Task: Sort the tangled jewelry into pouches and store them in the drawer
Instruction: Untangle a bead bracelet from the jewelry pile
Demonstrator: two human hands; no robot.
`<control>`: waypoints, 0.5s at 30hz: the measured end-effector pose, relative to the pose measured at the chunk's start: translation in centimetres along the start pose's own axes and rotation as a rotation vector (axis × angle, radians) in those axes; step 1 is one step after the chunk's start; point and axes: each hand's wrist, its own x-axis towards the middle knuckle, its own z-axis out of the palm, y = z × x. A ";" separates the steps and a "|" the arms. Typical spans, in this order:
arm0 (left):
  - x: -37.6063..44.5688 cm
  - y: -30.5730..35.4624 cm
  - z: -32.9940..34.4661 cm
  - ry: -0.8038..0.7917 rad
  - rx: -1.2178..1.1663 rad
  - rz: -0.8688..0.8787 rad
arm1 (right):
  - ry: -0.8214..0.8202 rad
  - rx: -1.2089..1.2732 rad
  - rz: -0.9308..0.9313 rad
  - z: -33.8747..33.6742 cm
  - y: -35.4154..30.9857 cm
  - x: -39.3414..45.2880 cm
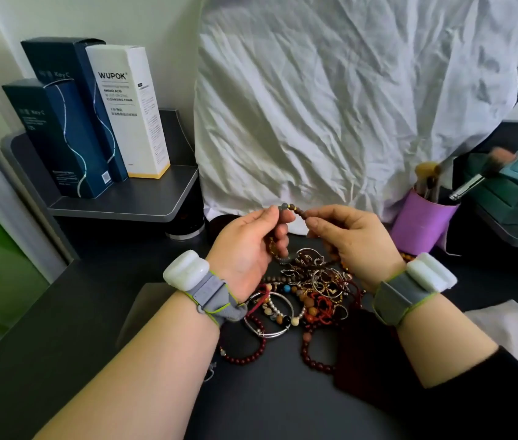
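Observation:
A tangled heap of jewelry (310, 290) lies on the dark desk (92, 312): silver bangles, red cord, dark red bead bracelets and mixed beads. Above it I hold a brown bead bracelet (296, 211) with a grey and a gold bead, stretched between both hands. My left hand (248, 246) pinches its left end, and part of the strand hangs down behind those fingers. My right hand (350, 239) pinches its right end. A dark red pouch (365, 354) lies flat on the desk under my right wrist.
Three tall cosmetic boxes (92, 119) stand on a raised grey shelf (143, 198) at the left. A crumpled white cloth (346, 100) hangs behind the desk. A purple cup of make-up brushes (419, 217) and green boxes (512, 192) stand at the right. White cloth (515, 331) lies near my right forearm.

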 end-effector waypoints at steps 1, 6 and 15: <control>0.3 -0.1 0.1 -0.005 -0.068 -0.012 | 0.011 -0.003 0.006 0.0 0.5 -0.1; 1.4 -0.8 0.2 0.022 -0.289 -0.032 | 0.007 -0.010 0.032 0.2 2.0 -0.4; 2.8 -1.5 -1.1 0.034 -0.517 0.014 | -0.057 -0.140 0.069 0.1 2.9 -0.6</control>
